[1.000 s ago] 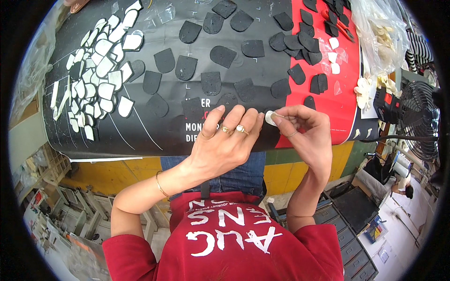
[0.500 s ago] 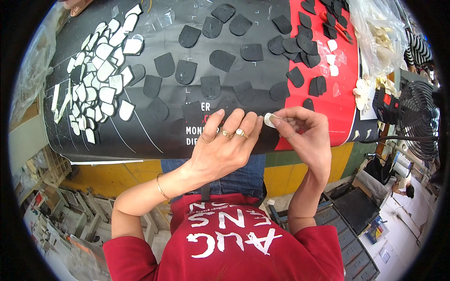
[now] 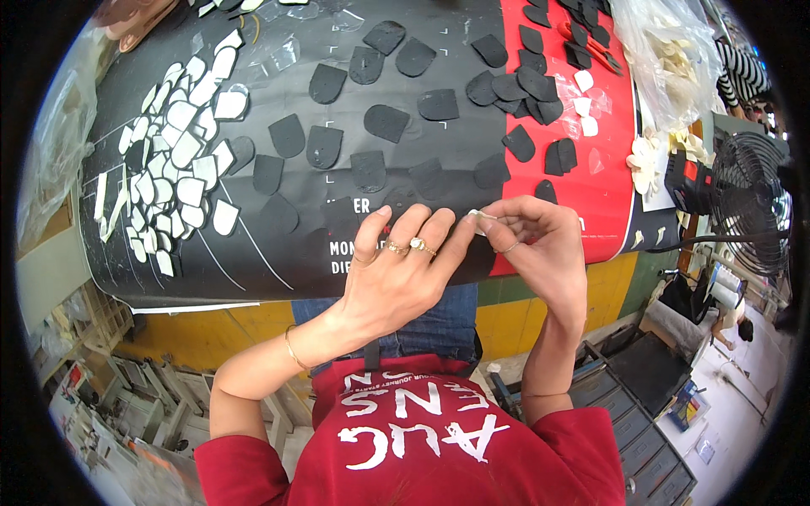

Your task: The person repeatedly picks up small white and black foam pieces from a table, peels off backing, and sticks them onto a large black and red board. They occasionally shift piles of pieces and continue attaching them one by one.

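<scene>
A small white rounded piece [image 3: 479,216] is held up between my two hands just above the near edge of the table, seen nearly edge-on. My right hand [image 3: 544,244] pinches it between thumb and forefinger. From the other side, my left hand [image 3: 403,257] meets the piece with its forefinger tip; its thumb is hidden beneath. The other left fingers are spread over the dark sheet. Black arch-shaped pieces [image 3: 368,171] lie singly beyond my hands, and a black piece [image 3: 546,191] lies just past my right hand.
White-faced pieces [image 3: 187,148] are heaped at the left. More black pieces [image 3: 536,83] overlap at the right. Red-handled pliers [image 3: 603,57], three small white bits [image 3: 582,106], a clear plastic bag [image 3: 662,51] and a black fan [image 3: 751,202] are farther right.
The white piece has turned from showing its face to nearly edge-on. My right hand has shifted slightly left, bringing it against my left forefinger. The whole view has also shifted a little.
</scene>
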